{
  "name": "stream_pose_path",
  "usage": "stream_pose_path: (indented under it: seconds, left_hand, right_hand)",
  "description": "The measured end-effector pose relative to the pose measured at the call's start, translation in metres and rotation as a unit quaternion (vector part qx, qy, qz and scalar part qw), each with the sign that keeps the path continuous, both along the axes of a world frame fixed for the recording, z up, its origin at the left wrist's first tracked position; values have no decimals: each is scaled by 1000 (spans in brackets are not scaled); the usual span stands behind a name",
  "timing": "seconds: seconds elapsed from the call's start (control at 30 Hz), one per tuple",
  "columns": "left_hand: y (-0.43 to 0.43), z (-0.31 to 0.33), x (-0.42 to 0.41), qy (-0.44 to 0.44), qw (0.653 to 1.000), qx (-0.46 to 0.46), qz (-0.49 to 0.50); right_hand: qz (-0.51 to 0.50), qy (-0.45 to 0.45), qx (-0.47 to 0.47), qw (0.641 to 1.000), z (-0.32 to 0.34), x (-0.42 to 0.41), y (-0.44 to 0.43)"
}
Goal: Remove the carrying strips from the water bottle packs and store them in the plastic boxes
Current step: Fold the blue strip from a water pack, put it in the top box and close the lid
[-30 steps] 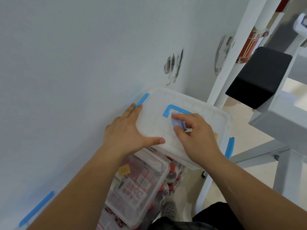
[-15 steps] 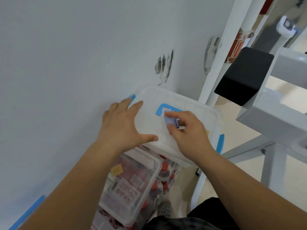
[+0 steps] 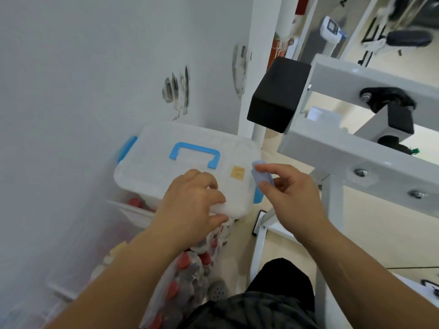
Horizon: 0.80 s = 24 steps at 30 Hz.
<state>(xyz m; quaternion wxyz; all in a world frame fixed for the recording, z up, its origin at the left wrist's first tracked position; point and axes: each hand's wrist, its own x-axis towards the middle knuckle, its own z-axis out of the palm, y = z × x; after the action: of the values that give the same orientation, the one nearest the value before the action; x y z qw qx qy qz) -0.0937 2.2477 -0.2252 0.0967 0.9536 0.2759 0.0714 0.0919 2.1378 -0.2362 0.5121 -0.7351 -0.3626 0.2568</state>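
Item 1, plastic box (image 3: 166, 172): translucent white, lid on, blue handle (image 3: 194, 154) on top, yellow sticker (image 3: 238, 173) at 3 o'clock of the handle.
Item 2, my left hand (image 3: 190, 210): at the lid's 5 o'clock corner, fingers curled over the top, thumb under the rim, grasping the lid.
Item 3, my right hand (image 3: 292, 193): at 3 o'clock of the box, thumb and forefinger pinching the carrying strip (image 3: 261, 179), a lilac piece just beside the lid's edge.
Item 4, water bottle pack (image 3: 187, 269): red caps, shrink-wrapped, at 6 o'clock below the box.
Item 5, black pad (image 3: 278, 96): on a white frame (image 3: 356, 148), 1 o'clock.
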Motion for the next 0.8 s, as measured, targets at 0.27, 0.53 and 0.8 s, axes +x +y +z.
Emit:
stream_pose_path:
  seconds: [0.27, 0.53, 0.8]
  left_hand:
    - [-3, -2, 0, -37, 999, 16, 27]
    - [-10, -2, -9, -56, 997, 15, 49]
    - [-9, 2, -17, -96, 993, -10, 72]
  right_hand:
    - [35, 20, 9, 999, -13, -3, -2]
    - [10, 55, 22, 998, -22, 0, 1]
    - [25, 65, 41, 997, -17, -5, -5]
